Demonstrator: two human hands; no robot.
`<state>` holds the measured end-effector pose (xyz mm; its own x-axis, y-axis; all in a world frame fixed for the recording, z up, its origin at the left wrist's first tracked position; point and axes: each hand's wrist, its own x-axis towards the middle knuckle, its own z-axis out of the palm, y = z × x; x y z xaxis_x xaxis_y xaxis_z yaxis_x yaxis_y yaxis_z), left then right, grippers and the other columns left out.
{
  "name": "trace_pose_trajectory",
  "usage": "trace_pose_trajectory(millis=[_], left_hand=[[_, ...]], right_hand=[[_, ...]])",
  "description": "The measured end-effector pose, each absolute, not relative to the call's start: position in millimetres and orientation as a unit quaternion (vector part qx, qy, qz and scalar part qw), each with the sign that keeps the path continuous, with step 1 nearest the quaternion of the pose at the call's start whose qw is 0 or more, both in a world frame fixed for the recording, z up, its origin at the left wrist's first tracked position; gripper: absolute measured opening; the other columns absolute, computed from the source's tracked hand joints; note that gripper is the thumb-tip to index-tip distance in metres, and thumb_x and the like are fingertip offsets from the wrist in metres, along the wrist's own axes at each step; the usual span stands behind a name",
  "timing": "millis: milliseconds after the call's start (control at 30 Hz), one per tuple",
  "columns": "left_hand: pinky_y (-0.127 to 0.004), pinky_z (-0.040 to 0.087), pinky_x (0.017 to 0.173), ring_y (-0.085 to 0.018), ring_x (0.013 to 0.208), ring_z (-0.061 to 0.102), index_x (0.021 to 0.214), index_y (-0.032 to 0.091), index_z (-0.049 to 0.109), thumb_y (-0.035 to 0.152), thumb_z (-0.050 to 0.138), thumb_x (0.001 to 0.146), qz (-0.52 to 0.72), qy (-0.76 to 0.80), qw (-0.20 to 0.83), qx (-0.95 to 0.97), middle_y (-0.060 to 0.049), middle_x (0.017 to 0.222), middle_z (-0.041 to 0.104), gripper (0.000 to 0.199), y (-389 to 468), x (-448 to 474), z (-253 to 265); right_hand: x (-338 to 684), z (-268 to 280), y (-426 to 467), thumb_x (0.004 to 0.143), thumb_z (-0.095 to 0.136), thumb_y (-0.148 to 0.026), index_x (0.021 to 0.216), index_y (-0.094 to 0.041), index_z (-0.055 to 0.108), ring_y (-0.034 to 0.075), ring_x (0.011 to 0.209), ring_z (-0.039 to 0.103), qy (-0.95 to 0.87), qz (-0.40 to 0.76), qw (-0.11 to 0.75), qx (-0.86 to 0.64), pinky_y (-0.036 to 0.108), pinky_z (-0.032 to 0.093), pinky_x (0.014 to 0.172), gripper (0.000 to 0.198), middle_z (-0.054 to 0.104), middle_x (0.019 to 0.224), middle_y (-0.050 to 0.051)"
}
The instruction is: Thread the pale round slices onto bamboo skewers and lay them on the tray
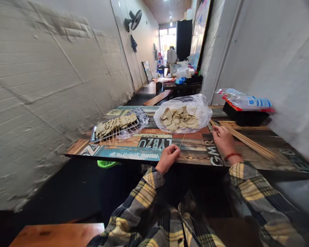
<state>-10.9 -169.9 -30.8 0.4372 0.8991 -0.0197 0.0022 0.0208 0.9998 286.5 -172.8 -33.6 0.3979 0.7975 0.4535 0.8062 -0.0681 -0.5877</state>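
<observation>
The table [193,156] has a pattern of planks in brown, tan, blue-green and almost black, with pale letters [216,160]. The slices [179,120] are pale beige, and their bag [202,109] is clear and whitish. The skewers [249,142] are light yellow-brown, the tray [93,137] is silver. The box [235,114] is black; the packet [257,101] shows blue, white and red. The shirt [144,190] is checked in yellow, grey and dark blue, the bracelet [233,155] is red. The bucket [106,164] is bright green, the bench [59,235] orange-brown, and the wall [41,85] greyish white with brick lines
</observation>
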Motion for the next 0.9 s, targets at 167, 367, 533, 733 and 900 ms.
trace_pose_trajectory(millis=[167, 367, 533, 733, 900], left_hand=[[-0.019, 0.034, 0.049, -0.007, 0.048, 0.048, 0.076, 0.02, 0.051, 0.037, 0.063, 0.082, 0.381, 0.402, 0.603, 0.574, 0.004, 0.062, 0.06, 0.022, -168, -9, -35], [-0.02, 0.036, 0.049, -0.008, 0.048, 0.051, 0.073, 0.019, 0.052, 0.024, 0.061, 0.081, 0.378, 0.395, 0.611, 0.572, 0.004, 0.059, 0.059, 0.013, -170, -6, -44], [-0.023, 0.038, 0.05, -0.011, 0.047, 0.051, 0.074, 0.02, 0.053, 0.02, 0.057, 0.08, 0.391, 0.38, 0.618, 0.565, 0.003, 0.057, 0.059, 0.008, -169, -7, -48], [-0.021, 0.035, 0.046, -0.01, 0.046, 0.052, 0.077, 0.021, 0.051, 0.028, 0.059, 0.078, 0.376, 0.366, 0.639, 0.562, 0.003, 0.059, 0.061, 0.011, -162, -11, -52], [-0.02, 0.035, 0.047, -0.009, 0.048, 0.05, 0.075, 0.02, 0.051, 0.031, 0.06, 0.077, 0.377, 0.356, 0.645, 0.562, 0.004, 0.06, 0.06, 0.015, -162, -12, -51]], right_hand=[[212, -50, -181, 0.099, 0.046, -0.036, 0.107, -0.018, 0.067, 0.025, 0.099, 0.064, -0.64, -0.01, 0.421, -0.643, 0.038, 0.049, 0.094, 0.029, 0.07, 0.107, 0.014], [187, -78, -182, 0.093, 0.049, -0.036, 0.095, -0.021, 0.067, 0.025, 0.077, 0.067, -0.695, 0.04, 0.385, -0.605, 0.04, 0.054, 0.077, 0.024, 0.071, 0.088, 0.01], [190, -81, -176, 0.089, 0.049, -0.039, 0.091, -0.021, 0.068, 0.025, 0.078, 0.07, -0.696, 0.059, 0.374, -0.61, 0.04, 0.055, 0.077, 0.026, 0.074, 0.087, 0.01], [186, -79, -170, 0.089, 0.049, -0.042, 0.091, -0.022, 0.071, 0.026, 0.084, 0.071, -0.666, 0.109, 0.373, -0.636, 0.038, 0.054, 0.078, 0.03, 0.077, 0.093, 0.01], [184, -76, -170, 0.089, 0.049, -0.043, 0.088, -0.022, 0.072, 0.026, 0.081, 0.071, -0.655, 0.117, 0.373, -0.646, 0.037, 0.053, 0.076, 0.031, 0.078, 0.092, 0.009]])
